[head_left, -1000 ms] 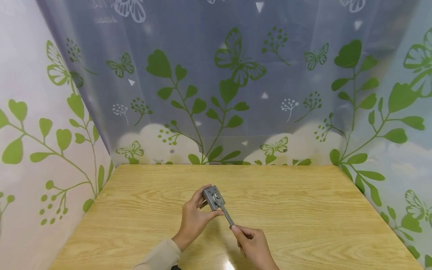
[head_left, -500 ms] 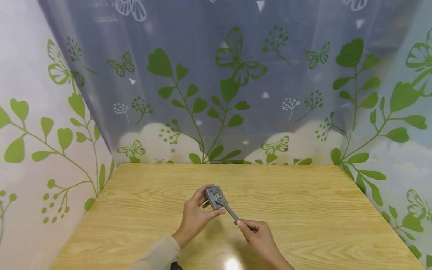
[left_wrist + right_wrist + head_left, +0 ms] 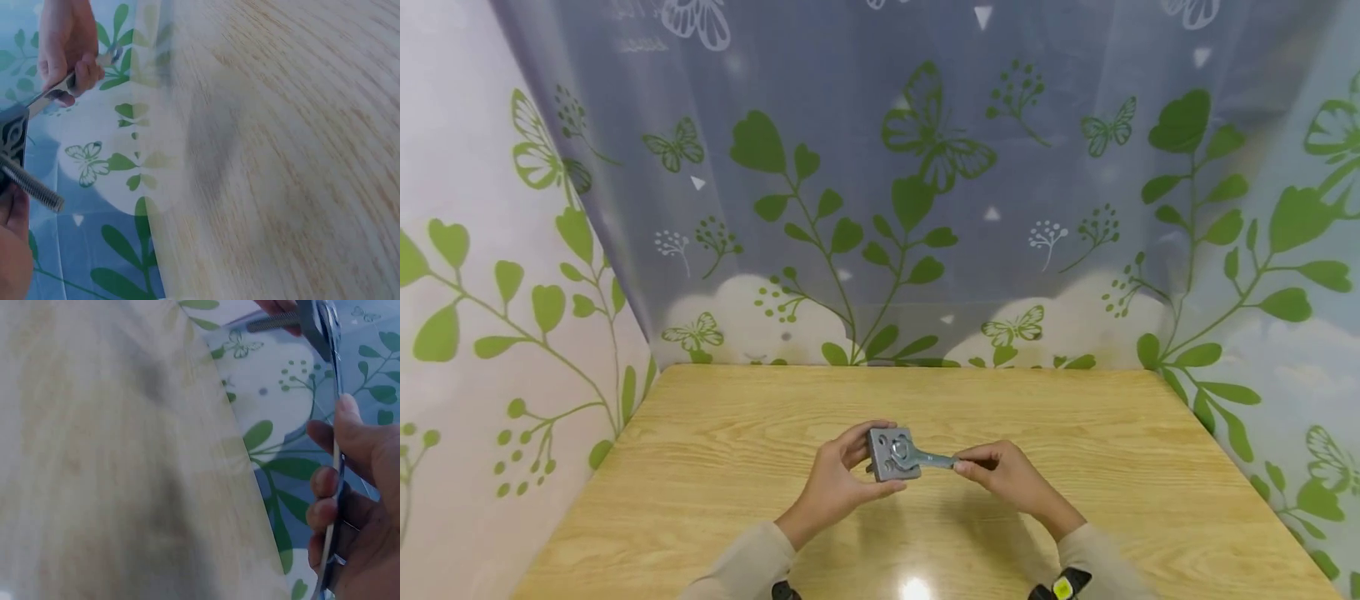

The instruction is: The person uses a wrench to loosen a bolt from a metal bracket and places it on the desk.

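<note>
Nearest: cuffs (image 3: 741,560) and wrist straps (image 3: 1060,587), both clear of the work. R hand (image 3: 1011,477) holds the wrench (image 3: 934,459), thumb & fingers on the shank; R wrist view shows the rest running back thru the palm. L hand (image 3: 838,482) holds the plate (image 3: 882,460) by its edges: fingers along the top, thumb along the bottom. Plate's up in the air over the table, tilted so its holed face shows to the head cam.

Wrench head sits around the bolt head (image 3: 899,450) on that face; can't tell if it's fully seated. Threads (image 3: 39,191) stick out the back.

To do it well, I'd say: seat the wrench flat & deep before any force, swing it parallel to the plate face so it doesn't slip, and grip nearer the free end for leverage. L hand should brace against the turn, thumb out of the swing path. Resting a plate edge on the table (image 3: 737,425) might steady things, w/ room for the threads.

Farthest: patterned curtain (image 3: 820,75) behind the table.
</note>
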A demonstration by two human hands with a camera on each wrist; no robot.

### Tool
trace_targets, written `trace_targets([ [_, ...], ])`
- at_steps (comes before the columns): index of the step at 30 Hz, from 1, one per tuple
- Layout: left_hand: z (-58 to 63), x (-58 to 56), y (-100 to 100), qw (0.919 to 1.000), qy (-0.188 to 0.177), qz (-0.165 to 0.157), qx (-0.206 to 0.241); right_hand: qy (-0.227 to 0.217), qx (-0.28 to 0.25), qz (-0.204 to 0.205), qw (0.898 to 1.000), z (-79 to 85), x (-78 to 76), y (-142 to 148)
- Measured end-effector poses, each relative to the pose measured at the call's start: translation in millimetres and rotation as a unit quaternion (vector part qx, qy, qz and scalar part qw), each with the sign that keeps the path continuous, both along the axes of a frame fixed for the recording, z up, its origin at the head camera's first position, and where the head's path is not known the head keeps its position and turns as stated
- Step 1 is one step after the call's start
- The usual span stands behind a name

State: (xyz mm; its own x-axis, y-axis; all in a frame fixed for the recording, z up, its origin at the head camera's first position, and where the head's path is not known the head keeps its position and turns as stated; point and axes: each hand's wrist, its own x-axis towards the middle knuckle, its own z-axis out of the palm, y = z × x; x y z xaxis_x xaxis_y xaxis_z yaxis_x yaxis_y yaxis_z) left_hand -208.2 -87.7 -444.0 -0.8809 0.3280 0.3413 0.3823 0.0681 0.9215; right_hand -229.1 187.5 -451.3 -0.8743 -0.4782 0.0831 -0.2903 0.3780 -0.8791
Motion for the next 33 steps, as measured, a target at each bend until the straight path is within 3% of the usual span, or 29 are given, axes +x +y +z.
trace_targets([
  [5,3.0,1.5,-2.1,0.9964,-0.022,-0.082,-0.004,0.050,0.060,0.065,0.995,13.9,-32.1,7.3],
  [9,-0.2,2.1,-0.9,0.9900,-0.036,-0.135,-0.021,0.127,0.121,0.125,0.976,36.7,-56.5,4.9],
  [15,-7.8,2.3,2.7,0.9842,-0.046,-0.167,-0.037,0.206,0.206,0.179,0.940,73.9,-72.8,-11.4],
  [19,-10.1,2.4,4.1,0.9832,-0.051,-0.171,-0.040,0.222,0.240,0.186,0.927,83.6,-73.5,-17.3],
  [22,-12.0,2.2,4.1,0.9823,-0.051,-0.174,-0.045,0.222,0.249,0.184,0.925,82.7,-72.0,-17.5],
  [27,-15.5,1.9,3.2,0.9807,-0.055,-0.181,-0.051,0.189,0.247,0.181,0.933,72.3,-70.0,-10.7],
  [33,-21.2,0.5,0.3,0.9824,-0.060,-0.173,-0.036,0.124,0.195,0.145,0.962,51.8,-69.7,18.6],
])
